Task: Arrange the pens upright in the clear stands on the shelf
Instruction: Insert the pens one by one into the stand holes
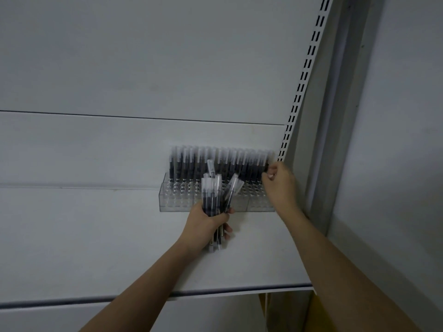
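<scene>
Clear plastic stands [176, 198] with rows of round holes sit on the white shelf [96, 248] against its back panel. Several black pens with clear caps [215, 164] stand upright in the stands' back rows; the front holes hold nothing. My left hand [206, 224] grips a bundle of several pens [211, 195], caps up, in front of the stands. At the right end of the back row my right hand [278, 183] pinches the lower part of a pen [266, 167] standing there.
A slotted white upright [302, 87] runs along the shelf's right side, next to a grey frame [335, 140]. The shelf's front edge [215, 292] crosses below my forearms. Something yellow [314, 315] shows under the shelf at the right.
</scene>
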`<state>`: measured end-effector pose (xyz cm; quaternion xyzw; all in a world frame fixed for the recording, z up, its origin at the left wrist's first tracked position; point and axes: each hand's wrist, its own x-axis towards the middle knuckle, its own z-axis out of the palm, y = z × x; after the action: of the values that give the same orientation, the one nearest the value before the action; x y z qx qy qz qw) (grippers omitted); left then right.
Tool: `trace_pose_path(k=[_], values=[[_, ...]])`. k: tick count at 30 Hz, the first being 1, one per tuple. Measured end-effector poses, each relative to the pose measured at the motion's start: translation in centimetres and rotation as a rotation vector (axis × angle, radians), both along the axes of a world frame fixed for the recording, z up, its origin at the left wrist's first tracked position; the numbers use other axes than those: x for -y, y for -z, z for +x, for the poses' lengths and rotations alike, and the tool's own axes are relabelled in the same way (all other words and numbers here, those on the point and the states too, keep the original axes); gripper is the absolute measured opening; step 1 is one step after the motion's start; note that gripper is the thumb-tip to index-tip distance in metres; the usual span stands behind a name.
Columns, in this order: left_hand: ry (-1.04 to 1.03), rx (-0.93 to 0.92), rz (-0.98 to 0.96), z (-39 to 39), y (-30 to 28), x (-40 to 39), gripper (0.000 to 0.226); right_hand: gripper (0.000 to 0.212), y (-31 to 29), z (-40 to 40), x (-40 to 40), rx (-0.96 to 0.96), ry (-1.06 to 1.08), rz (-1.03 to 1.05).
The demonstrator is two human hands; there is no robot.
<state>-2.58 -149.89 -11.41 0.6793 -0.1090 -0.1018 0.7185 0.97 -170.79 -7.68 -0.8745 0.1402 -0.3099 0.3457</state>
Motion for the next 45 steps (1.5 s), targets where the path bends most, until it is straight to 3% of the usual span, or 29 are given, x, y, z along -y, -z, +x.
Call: trace_pose_path(k=[5, 12, 27, 35, 45], values=[[0.009, -0.017, 0.003, 0.1, -0.1, 0.0, 0.015, 0.009, 1.4, -3.4, -4.2, 0.123, -0.230, 0.410], [0.024, -0.013, -0.039, -0.4, -0.5, 0.1, 0.016, 0.016, 4.3, -5.3, -7.2, 0.007, -0.426, 0.761], [0.007, 0.044, 0.030, -0.6, -0.4, 0.3, 0.018, 0.013, 4.5, -5.6, -7.0, 0.055, -0.407, 0.774], [0.008, 0.008, 0.056, -0.8, -0.9, 0.2, 0.018, 0.015, 2.5, -4.6, -4.4, 0.148, -0.266, 0.803], [0.015, -0.023, 0.058, -1.2, -1.4, 0.1, 0.018, 0.012, -3.8, -2.3, 0.9, 0.215, -0.266, 0.453]])
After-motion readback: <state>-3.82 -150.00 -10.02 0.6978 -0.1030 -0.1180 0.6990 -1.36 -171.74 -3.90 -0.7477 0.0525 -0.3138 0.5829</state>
